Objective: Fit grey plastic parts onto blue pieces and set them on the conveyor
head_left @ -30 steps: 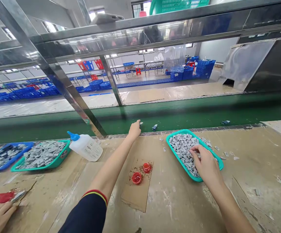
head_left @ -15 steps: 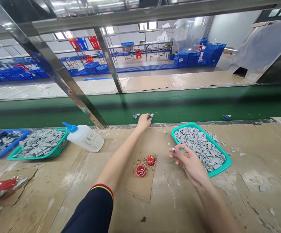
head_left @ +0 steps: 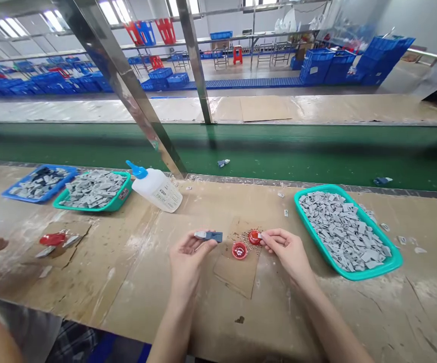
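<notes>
1. One dark plastic part (head_left: 215, 236), pale at one end: in the left hand (head_left: 191, 254), raised over the worktop (head_left: 127, 282) left of the red cups. Grip: thumb and fingers clamped on it, pale end pointing left. Handling, as judged: light, stiff, hard-shelled, fairly smooth. Best hold: the sides of the dark body, keeping the pale end free.

2. One small grey piece (head_left: 259, 235): at the fingertips of the right hand (head_left: 285, 249), by the rim of the rear cup; contact with the cup cannot be told. Grip: thumb and forefinger together on one end. Handling, as judged: very light, rigid, thin, easily dropped, slippery if wetted. Best hold: a fingertip pinch at the edge, with the far end left bare.

3. Two red cups, front cup (head_left: 240, 258) and rear cup (head_left: 254, 243): small, shiny inside, on a cardboard scrap (head_left: 237, 280) strewn with crumbs. Judged light and easily tipped; steady by the outer wall.

4. One green tray (head_left: 369, 274), heaped with loose grey bits (head_left: 342, 229): right of the right hand, well apart from it. Bits judged stiff and apt to slide over one another; lift singly by their edges.
</notes>
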`<state>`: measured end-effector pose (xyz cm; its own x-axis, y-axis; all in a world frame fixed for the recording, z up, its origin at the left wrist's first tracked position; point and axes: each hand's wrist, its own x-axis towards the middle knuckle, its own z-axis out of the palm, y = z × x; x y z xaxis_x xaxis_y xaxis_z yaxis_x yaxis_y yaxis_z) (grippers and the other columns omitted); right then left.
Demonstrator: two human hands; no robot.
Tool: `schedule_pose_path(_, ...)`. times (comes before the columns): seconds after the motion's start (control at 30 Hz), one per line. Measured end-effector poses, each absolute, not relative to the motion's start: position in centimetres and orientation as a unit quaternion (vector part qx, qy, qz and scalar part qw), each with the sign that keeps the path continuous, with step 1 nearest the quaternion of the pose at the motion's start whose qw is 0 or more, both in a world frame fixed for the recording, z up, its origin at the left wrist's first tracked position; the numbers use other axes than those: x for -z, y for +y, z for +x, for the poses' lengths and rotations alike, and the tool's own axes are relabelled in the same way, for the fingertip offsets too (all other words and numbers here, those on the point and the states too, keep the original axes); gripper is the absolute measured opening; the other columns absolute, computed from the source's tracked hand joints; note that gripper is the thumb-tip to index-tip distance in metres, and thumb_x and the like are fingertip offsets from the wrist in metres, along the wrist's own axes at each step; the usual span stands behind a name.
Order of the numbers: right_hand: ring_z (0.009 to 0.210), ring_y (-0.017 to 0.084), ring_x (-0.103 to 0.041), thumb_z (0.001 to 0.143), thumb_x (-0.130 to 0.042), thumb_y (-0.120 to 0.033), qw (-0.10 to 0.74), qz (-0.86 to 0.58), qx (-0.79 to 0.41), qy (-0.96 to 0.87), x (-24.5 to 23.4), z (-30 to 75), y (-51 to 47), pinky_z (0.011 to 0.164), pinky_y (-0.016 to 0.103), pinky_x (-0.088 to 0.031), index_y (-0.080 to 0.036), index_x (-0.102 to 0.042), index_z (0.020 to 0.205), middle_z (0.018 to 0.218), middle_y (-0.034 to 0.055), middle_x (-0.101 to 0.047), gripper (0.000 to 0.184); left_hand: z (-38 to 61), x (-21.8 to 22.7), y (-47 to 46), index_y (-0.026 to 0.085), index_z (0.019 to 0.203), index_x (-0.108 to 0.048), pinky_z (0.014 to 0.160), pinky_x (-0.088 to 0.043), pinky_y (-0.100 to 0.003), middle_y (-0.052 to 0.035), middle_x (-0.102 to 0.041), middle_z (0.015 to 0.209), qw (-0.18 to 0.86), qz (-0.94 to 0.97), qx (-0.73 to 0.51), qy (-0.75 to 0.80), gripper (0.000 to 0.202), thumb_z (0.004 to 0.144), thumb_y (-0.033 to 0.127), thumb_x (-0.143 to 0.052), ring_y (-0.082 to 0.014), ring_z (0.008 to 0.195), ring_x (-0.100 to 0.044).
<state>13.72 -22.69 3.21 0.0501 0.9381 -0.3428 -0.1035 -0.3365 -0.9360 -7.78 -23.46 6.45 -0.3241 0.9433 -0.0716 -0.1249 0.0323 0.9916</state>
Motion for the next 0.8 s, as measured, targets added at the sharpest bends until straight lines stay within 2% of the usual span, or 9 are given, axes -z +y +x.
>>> schedule_pose_path(0.13,0.062,0.015,-0.058,0.069,-0.071,-0.045,0.442,-0.577,-0.579,-0.369,-2.8,13.5,-22.5,0.059,0.025,-0.043,-0.014,-0.064,0.079,0.073,0.0088,-0.070,0.034,-7.2,-5.6,-24.8,0.015,0.087,-0.068,0.079,-0.055,-0.030,-0.0062,-0.073,0.088,0.481,0.308,-0.592,0.569,0.029,0.061,0.018,-0.078,-0.0199,0.086,-0.068)
schedule_pose_path(0.33,0.062,0.015,-0.057,0.068,-0.072,-0.046,0.440,-0.577,-0.582,-0.366,-2.9,13.4,-22.5,0.058,0.025,-0.043,-0.014,-0.064,0.079,0.071,0.0075,-0.069,0.035,-6.6,-6.1,-24.9,0.015,0.087,-0.069,0.080,-0.055,-0.032,-0.0070,-0.073,0.088,0.503,0.316,-0.579,0.558,0.028,0.061,0.017,-0.078,-0.0221,0.087,-0.069)
schedule_pose_path(0.5,0.062,0.014,-0.055,0.072,-0.070,-0.044,0.445,-0.547,-0.618,-0.348,-4.2,14.0,-22.8,0.058,0.024,-0.041,-0.014,-0.064,0.082,0.073,0.0064,-0.068,0.032,-4.9,-6.2,-25.1,0.017,0.084,-0.069,0.079,-0.056,-0.032,-0.0057,-0.073,0.086,0.510,0.340,-0.568,0.550,0.024,0.061,0.015,-0.077,-0.0213,0.084,-0.069)
schedule_pose_path(0.8,0.058,0.010,-0.051,0.074,-0.069,-0.041,0.421,-0.503,-0.662,-0.363,-7.6,14.3,-24.2,0.055,0.021,-0.038,-0.017,-0.062,0.078,0.066,0.0022,-0.066,0.026,-1.8,-6.2,-25.4,0.019,0.083,-0.069,0.079,-0.056,-0.031,-0.0033,-0.072,0.085,0.544,0.373,-0.543,0.520,0.021,0.063,0.015,-0.076,-0.0189,0.083,-0.067)
